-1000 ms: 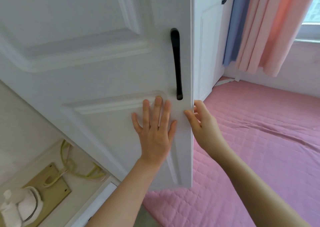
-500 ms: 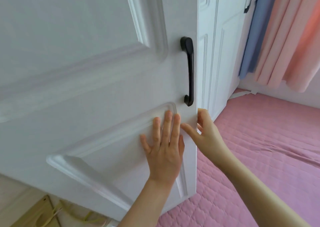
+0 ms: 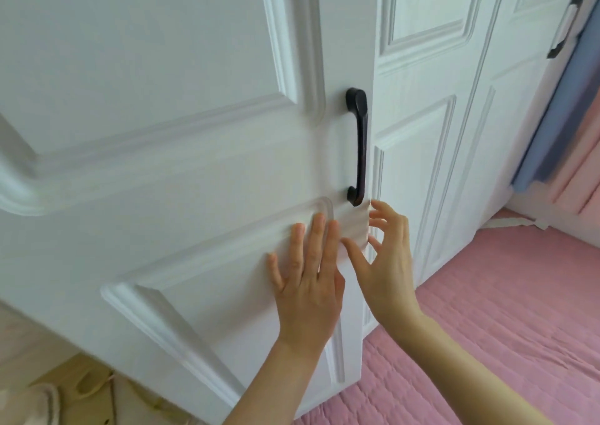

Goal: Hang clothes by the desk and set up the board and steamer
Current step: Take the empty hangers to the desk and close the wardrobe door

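Note:
A white panelled wardrobe door (image 3: 181, 152) fills most of the view, with a black bar handle (image 3: 358, 145) near its right edge. My left hand (image 3: 308, 278) lies flat on the door's lower panel, fingers spread. My right hand (image 3: 386, 259) is at the door's free edge just below the handle, fingers apart and curled around the edge. Neither hand holds anything. No clothes, board or steamer are in view.
More closed white wardrobe doors (image 3: 454, 132) stand to the right, one with a dark handle (image 3: 565, 25). A pink quilted bed cover (image 3: 503, 327) lies below right. Blue and pink curtains (image 3: 558, 126) hang at far right. A yellow cord (image 3: 97, 389) lies at bottom left.
The door has swung further toward the neighbouring doors, narrowing the gap. Both hands have stayed on it and moved with it. The shelf at bottom left is now mostly covered.

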